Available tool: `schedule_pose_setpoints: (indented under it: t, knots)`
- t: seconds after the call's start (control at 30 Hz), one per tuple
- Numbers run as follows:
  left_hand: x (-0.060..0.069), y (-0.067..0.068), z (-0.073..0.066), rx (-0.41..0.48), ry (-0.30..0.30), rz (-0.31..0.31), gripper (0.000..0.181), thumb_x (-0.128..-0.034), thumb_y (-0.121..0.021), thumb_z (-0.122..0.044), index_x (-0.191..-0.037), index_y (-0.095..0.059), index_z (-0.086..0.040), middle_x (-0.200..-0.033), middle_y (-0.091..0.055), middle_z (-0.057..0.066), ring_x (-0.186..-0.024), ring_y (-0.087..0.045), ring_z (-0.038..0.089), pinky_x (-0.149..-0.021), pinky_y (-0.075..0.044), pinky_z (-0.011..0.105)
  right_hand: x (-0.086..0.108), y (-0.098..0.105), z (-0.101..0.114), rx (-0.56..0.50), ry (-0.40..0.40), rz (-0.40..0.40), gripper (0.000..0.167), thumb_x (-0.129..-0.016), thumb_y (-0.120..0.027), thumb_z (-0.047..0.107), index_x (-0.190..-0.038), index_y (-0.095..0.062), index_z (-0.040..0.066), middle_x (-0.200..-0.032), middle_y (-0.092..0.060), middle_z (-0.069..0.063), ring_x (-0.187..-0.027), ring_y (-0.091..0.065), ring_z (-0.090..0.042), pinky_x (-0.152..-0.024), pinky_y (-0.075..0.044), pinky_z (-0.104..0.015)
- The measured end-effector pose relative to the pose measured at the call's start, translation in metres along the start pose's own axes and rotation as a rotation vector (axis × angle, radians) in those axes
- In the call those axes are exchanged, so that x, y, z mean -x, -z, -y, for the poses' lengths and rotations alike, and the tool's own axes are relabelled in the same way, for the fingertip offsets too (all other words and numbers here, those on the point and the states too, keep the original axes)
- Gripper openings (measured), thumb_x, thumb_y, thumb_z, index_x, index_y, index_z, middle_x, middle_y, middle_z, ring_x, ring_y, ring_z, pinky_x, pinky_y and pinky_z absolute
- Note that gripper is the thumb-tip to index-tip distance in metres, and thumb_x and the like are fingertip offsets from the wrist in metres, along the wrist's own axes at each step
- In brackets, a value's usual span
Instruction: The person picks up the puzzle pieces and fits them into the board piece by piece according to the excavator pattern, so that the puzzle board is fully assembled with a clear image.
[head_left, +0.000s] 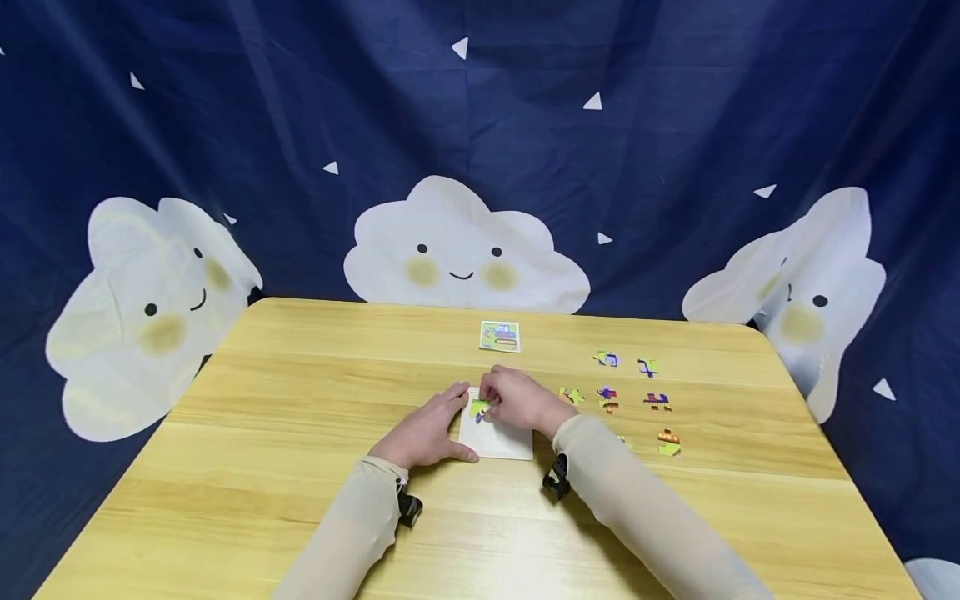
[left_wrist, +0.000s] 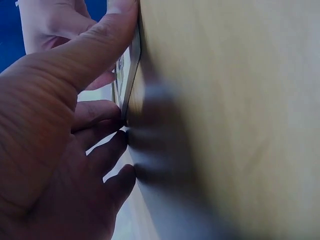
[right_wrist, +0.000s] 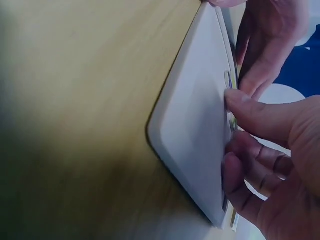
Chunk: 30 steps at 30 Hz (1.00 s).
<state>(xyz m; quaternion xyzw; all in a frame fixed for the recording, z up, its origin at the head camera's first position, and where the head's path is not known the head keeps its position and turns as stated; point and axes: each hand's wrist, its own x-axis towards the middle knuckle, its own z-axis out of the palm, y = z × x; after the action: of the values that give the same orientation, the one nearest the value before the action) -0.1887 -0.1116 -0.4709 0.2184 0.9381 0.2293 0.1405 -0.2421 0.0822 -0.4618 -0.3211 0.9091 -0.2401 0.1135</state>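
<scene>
While my head camera looks down on the worktop (head_left: 285,417), there's my left hand (head_left: 427,429) spread wide along the left edge of a white tray (head_left: 502,442), thumb by its near left corner, fingers by its far left one, bracing rather than clenching. And my right hand (head_left: 521,400): thumb and fingers bent in close, pinching a puzzle piece (head_left: 478,408) near the tray's far left corner; whether one piece or two lies under my fingertips, I cannot tell. It should be light and stiff, I reckon, thin card that could crease at its knobs, so best taken by opposite edges. Loose pieces (head_left: 657,402), knobbed and brightly printed, lie between the tray and the worktop's right edge, and a picture card (head_left: 500,336) sits near the far edge, before a creased navy cloth (head_left: 525,142). Over to the left wrist: my thumb runs straight to the tray's rim, the other fingers loosely bent, tips at rim and wood; the tray's a thin slab, probably light enough to slide. Now the right wrist: smooth pale surface, rounded corner, and there, between thumb and forefinger tips, a sliver of colour, mostly hidden; slick print, I'd guess, wanting a dry, gentle pinch.
</scene>
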Motion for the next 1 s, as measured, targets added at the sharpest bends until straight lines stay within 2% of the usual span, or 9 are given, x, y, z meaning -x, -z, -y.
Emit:
schedule_pose_setpoints:
  t: [0.27,0.6,1.0]
  knots:
    - [0.0003,-0.0007,0.0009,0.002,0.005,-0.003,0.103,-0.0734,-0.082,-0.050,-0.149,-0.037,0.001,-0.160,-0.022,0.010,-0.143,-0.024,0.035,-0.114,-0.027,0.048,-0.0048,0.0004,0.0031,0.010,0.012,-0.035,0.017,-0.084,-0.078,0.008,-0.096,-0.067,0.005,-0.089,-0.057,0.000,-0.081,-0.057,-0.015,-0.076,-0.051,-0.030]
    - [0.0008,0.0001,0.0004,0.011,0.001,-0.004,0.102,-0.0735,-0.083,-0.049,-0.149,-0.037,0.001,-0.160,-0.024,0.011,-0.143,-0.025,0.035,-0.113,-0.027,0.049,-0.0082,-0.0001,0.0023,-0.003,-0.008,-0.032,0.016,-0.082,-0.080,0.007,-0.092,-0.067,0.007,-0.086,-0.058,0.001,-0.077,-0.055,-0.012,-0.073,-0.050,-0.027]
    - [0.0017,0.0033,0.0001,-0.005,-0.055,-0.011,0.094,-0.0757,-0.081,-0.047,-0.149,-0.041,-0.005,-0.159,-0.024,0.014,-0.141,-0.028,0.039,-0.109,-0.034,0.053,-0.0077,-0.0005,-0.0004,-0.041,-0.018,-0.058,0.017,-0.081,-0.080,0.007,-0.092,-0.068,0.007,-0.084,-0.059,0.000,-0.075,-0.056,-0.013,-0.071,-0.050,-0.028]
